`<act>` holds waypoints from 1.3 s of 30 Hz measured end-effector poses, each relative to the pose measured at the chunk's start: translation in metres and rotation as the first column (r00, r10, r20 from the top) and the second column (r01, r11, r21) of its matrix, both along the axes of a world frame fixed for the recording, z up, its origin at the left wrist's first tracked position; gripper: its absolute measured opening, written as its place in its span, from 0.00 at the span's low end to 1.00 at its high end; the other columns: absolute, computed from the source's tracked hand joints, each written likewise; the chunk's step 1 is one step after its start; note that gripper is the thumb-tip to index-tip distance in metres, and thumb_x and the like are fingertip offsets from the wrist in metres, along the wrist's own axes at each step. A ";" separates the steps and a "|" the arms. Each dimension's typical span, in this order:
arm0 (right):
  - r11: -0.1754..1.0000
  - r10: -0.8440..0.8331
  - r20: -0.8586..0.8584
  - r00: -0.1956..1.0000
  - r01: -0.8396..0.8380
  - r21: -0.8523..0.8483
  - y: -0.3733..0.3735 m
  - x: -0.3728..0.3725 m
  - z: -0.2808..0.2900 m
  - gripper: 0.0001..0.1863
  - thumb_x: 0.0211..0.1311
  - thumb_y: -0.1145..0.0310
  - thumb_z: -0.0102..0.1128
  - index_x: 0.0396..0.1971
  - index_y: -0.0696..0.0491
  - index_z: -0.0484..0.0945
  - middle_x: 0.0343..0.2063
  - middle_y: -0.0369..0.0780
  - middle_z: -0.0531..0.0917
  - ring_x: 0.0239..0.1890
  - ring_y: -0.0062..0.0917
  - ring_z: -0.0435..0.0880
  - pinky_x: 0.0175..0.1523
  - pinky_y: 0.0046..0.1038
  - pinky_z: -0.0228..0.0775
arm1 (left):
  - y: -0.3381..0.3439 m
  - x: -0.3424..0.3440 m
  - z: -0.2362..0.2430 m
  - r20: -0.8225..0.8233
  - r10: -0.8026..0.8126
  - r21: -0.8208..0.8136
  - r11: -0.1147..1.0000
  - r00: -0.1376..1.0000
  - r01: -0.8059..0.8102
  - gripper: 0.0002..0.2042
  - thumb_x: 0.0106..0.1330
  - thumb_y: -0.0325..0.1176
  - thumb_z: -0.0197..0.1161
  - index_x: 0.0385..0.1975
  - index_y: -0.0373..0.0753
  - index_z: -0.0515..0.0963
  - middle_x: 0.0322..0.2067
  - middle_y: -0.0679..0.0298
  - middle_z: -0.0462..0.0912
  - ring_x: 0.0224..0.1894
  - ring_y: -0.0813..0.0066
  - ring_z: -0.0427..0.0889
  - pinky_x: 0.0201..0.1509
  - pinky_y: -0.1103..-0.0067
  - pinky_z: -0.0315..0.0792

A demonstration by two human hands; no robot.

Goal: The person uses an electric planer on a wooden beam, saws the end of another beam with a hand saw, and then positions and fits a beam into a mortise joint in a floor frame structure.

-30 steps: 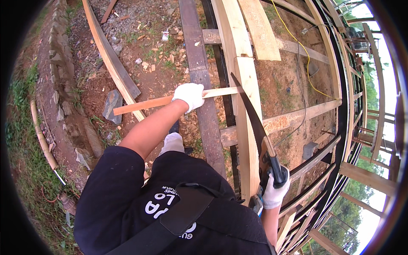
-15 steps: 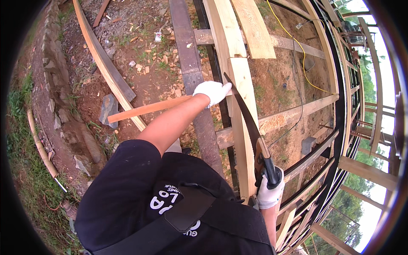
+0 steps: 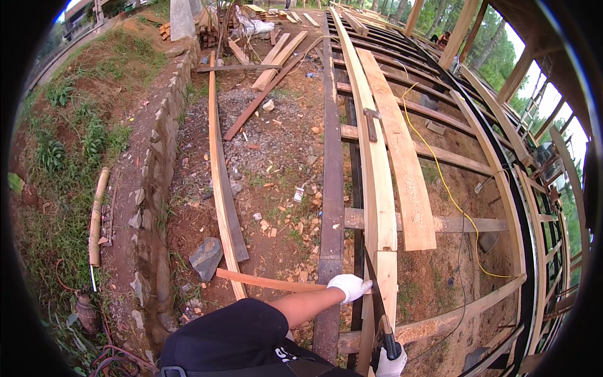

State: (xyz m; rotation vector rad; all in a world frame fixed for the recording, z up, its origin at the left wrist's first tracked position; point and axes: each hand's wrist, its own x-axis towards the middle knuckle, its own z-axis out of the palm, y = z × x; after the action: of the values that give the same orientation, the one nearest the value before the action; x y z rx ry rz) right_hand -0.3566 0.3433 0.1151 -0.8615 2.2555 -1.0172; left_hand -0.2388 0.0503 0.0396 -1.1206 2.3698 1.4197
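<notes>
My right hand (image 3: 391, 363), in a white glove, is closed round the handle of a handsaw (image 3: 375, 290) at the lower edge. Its dark blade points away from me, lying along the pale timber beam (image 3: 387, 276). My left hand (image 3: 349, 288), also gloved, is closed at the beam's left side, with its fingertips close to the blade. A thin reddish wooden strip (image 3: 270, 280) runs in from the left over the dark beam (image 3: 331, 245) into this hand. Its end under the glove is hidden. Farther up the pale beam lies a brown T-shaped tool (image 3: 372, 124).
A wide plank (image 3: 402, 182) lies right of the beam across the floor joists (image 3: 452, 223). A yellow cord (image 3: 433, 173) winds over them. To the left are a long board (image 3: 221, 182), a grey stone (image 3: 206, 258) and a low stone wall (image 3: 147, 207). Wood chips litter the soil.
The view has tilted up, so the far end of the frame and more ground show. Both hands keep their holds, and the saw still lies by the left hand at the beam.
</notes>
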 end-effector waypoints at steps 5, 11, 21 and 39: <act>0.994 0.084 -0.176 0.981 -0.070 0.086 -0.111 0.025 0.015 0.12 0.53 0.67 0.71 0.31 0.59 0.80 0.20 0.43 0.83 0.23 0.33 0.83 0.32 0.36 0.75 | -0.004 0.013 0.000 0.032 0.058 0.087 0.994 0.998 -0.061 0.34 0.75 0.61 0.33 0.45 0.45 0.86 0.44 0.47 0.86 0.50 0.44 0.84 0.59 0.60 0.73; 0.993 0.062 -0.391 0.918 -0.018 0.116 0.024 0.020 0.029 0.16 0.48 0.68 0.70 0.37 0.61 0.81 0.20 0.46 0.83 0.24 0.41 0.85 0.38 0.41 0.78 | -0.001 0.010 0.007 0.024 -0.005 0.058 0.998 1.000 0.004 0.34 0.76 0.60 0.33 0.43 0.40 0.85 0.44 0.47 0.86 0.50 0.44 0.84 0.58 0.59 0.73; 0.960 0.154 -0.276 0.949 -0.078 0.268 -0.126 0.036 0.030 0.15 0.58 0.59 0.67 0.35 0.57 0.83 0.30 0.52 0.87 0.37 0.49 0.86 0.44 0.44 0.77 | -0.006 0.022 0.006 -0.021 -0.006 -0.086 0.996 1.000 0.004 0.32 0.73 0.62 0.41 0.50 0.37 0.79 0.46 0.45 0.85 0.52 0.45 0.83 0.61 0.60 0.73; 0.980 -0.046 -0.064 0.997 0.057 0.192 -0.073 0.024 0.039 0.10 0.59 0.69 0.69 0.35 0.58 0.80 0.24 0.38 0.83 0.24 0.20 0.81 0.33 0.27 0.75 | -0.008 0.040 -0.017 0.129 -0.141 -0.173 0.971 0.982 0.162 0.16 0.64 0.42 0.63 0.45 0.38 0.82 0.43 0.49 0.87 0.48 0.49 0.86 0.53 0.60 0.79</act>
State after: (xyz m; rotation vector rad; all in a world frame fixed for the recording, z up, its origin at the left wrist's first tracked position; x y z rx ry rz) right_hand -0.3326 0.2698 0.1541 -0.7619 2.3908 -0.7869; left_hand -0.1985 0.0428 0.0223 -1.0058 2.4825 1.0767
